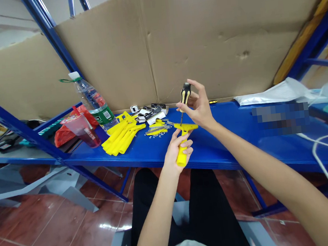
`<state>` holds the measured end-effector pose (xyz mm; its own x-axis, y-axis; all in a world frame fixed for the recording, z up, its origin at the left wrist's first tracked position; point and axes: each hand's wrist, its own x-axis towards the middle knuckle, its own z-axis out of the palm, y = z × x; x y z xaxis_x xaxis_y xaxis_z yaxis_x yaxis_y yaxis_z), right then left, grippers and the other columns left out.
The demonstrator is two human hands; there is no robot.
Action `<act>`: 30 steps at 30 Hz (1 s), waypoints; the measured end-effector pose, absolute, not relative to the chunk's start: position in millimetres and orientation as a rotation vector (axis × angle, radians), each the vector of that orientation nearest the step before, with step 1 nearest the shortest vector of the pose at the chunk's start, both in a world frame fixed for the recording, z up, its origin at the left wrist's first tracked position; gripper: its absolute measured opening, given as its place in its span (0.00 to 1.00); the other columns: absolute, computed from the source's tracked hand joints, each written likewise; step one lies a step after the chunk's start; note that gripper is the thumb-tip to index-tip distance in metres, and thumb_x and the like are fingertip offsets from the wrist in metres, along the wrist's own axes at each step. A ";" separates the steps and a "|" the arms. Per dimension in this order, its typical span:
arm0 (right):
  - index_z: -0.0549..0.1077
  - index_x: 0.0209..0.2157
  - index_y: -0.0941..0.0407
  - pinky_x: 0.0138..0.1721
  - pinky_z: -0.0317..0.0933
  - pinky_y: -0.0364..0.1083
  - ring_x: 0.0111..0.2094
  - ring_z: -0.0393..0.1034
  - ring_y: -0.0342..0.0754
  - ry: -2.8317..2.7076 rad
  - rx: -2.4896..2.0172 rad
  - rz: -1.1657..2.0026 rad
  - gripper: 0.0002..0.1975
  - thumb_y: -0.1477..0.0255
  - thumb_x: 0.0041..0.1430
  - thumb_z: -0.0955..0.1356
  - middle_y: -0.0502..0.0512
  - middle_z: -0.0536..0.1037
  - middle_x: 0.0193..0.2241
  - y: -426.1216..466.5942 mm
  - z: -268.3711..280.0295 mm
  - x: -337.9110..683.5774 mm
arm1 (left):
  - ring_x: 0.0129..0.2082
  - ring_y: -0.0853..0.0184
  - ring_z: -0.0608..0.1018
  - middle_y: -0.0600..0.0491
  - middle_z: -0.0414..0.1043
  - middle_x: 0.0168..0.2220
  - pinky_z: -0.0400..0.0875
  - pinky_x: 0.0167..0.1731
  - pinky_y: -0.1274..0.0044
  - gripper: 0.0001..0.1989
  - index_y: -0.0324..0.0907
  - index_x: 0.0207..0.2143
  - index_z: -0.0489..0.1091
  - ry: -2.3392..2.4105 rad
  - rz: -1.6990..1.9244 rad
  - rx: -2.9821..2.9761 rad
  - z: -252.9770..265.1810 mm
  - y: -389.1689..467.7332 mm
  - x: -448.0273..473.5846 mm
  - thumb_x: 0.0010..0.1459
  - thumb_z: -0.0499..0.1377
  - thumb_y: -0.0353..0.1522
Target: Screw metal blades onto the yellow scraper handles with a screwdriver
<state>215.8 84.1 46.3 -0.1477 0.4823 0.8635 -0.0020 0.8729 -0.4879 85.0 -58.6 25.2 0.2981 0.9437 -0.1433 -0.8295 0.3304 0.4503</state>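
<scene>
My left hand (175, 150) is closed around the handle of a yellow T-shaped scraper (182, 158), its wide head uppermost. In my right hand (199, 105) is a black-and-cream screwdriver (185, 93), held upright by the fingers with the thumb against it. The screwdriver's shaft points down and its tip meets the scraper's head; any screw there is too small to make out. Left of my hands lies a pile of yellow scraper handles (122, 137). Between them and my left hand are yellow head pieces with metal strips (158, 129) and several small screws (154, 136).
Black-and-white packets (154, 114) lie behind the parts. A plastic bottle (103, 112), a pink cup (86, 132) and a red bag (61, 135) stand at the left. White plastic wrapping (263, 94) and a white cable (319, 160) lie to the right. Cardboard (202, 43) walls the blue table's (231, 139) back.
</scene>
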 end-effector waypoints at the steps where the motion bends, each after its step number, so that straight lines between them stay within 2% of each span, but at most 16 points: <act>1: 0.50 0.78 0.32 0.44 0.85 0.65 0.44 0.85 0.59 -1.659 -0.388 0.428 0.51 0.38 0.62 0.75 0.55 0.81 0.55 85.2 45.6 215.9 | 0.20 0.84 0.65 0.46 0.77 0.54 0.54 0.15 0.91 0.22 0.46 0.51 0.66 0.421 1.203 0.317 24.9 -58.5 85.0 0.60 0.63 0.16; 4: 0.49 0.78 0.32 0.45 0.84 0.69 0.49 0.84 0.63 -1.657 -0.425 0.425 0.53 0.38 0.61 0.75 0.57 0.80 0.54 84.3 44.6 216.8 | 0.20 0.84 0.64 0.46 0.77 0.54 0.53 0.15 0.91 0.23 0.46 0.51 0.66 0.437 1.204 0.320 24.4 -58.3 85.2 0.59 0.64 0.16; 6: 0.45 0.79 0.32 0.48 0.83 0.70 0.52 0.84 0.64 -1.699 -0.439 0.450 0.50 0.37 0.66 0.71 0.59 0.79 0.59 81.0 45.3 217.3 | 0.20 0.84 0.64 0.46 0.77 0.55 0.53 0.15 0.91 0.23 0.46 0.50 0.67 0.445 1.209 0.321 24.4 -58.4 85.3 0.58 0.65 0.17; 9: 0.41 0.80 0.33 0.50 0.83 0.65 0.51 0.85 0.61 -1.753 -0.446 0.476 0.47 0.39 0.71 0.65 0.60 0.76 0.66 78.4 47.0 217.4 | 0.20 0.85 0.64 0.46 0.76 0.56 0.53 0.16 0.91 0.23 0.46 0.50 0.67 0.445 1.209 0.325 24.6 -58.6 85.1 0.59 0.65 0.17; 15: 0.41 0.79 0.30 0.41 0.86 0.63 0.49 0.84 0.61 -1.738 -0.382 0.414 0.54 0.36 0.63 0.72 0.56 0.79 0.60 86.5 46.2 217.0 | 0.20 0.84 0.65 0.43 0.76 0.57 0.54 0.16 0.91 0.22 0.46 0.53 0.67 0.432 1.199 0.313 23.1 -57.9 84.3 0.61 0.64 0.18; 19: 0.44 0.79 0.32 0.48 0.84 0.64 0.49 0.85 0.59 -1.734 -0.390 0.454 0.45 0.40 0.71 0.67 0.58 0.77 0.65 82.7 48.0 218.8 | 0.20 0.84 0.65 0.42 0.77 0.55 0.55 0.16 0.91 0.22 0.45 0.53 0.66 0.412 1.205 0.307 22.7 -57.9 84.2 0.62 0.62 0.17; 22: 0.42 0.79 0.33 0.49 0.84 0.62 0.49 0.85 0.58 -1.753 -0.421 0.475 0.44 0.41 0.73 0.66 0.60 0.73 0.70 80.3 49.5 219.9 | 0.20 0.84 0.65 0.43 0.77 0.56 0.54 0.15 0.91 0.21 0.45 0.52 0.67 0.426 1.207 0.301 23.7 -58.3 84.3 0.62 0.62 0.17; 27: 0.47 0.77 0.31 0.42 0.86 0.61 0.43 0.85 0.56 -1.666 -0.413 0.413 0.47 0.39 0.67 0.71 0.57 0.78 0.60 88.8 45.7 219.0 | 0.20 0.84 0.65 0.42 0.77 0.57 0.55 0.15 0.91 0.21 0.45 0.52 0.66 0.414 1.205 0.301 23.7 -58.4 84.0 0.62 0.62 0.17; 30: 0.47 0.77 0.32 0.40 0.85 0.63 0.44 0.84 0.58 -1.666 -0.403 0.355 0.46 0.40 0.68 0.71 0.57 0.79 0.57 90.6 43.7 218.6 | 0.20 0.85 0.65 0.43 0.77 0.58 0.55 0.15 0.91 0.22 0.46 0.52 0.67 0.424 1.205 0.324 23.3 -58.7 84.0 0.61 0.64 0.18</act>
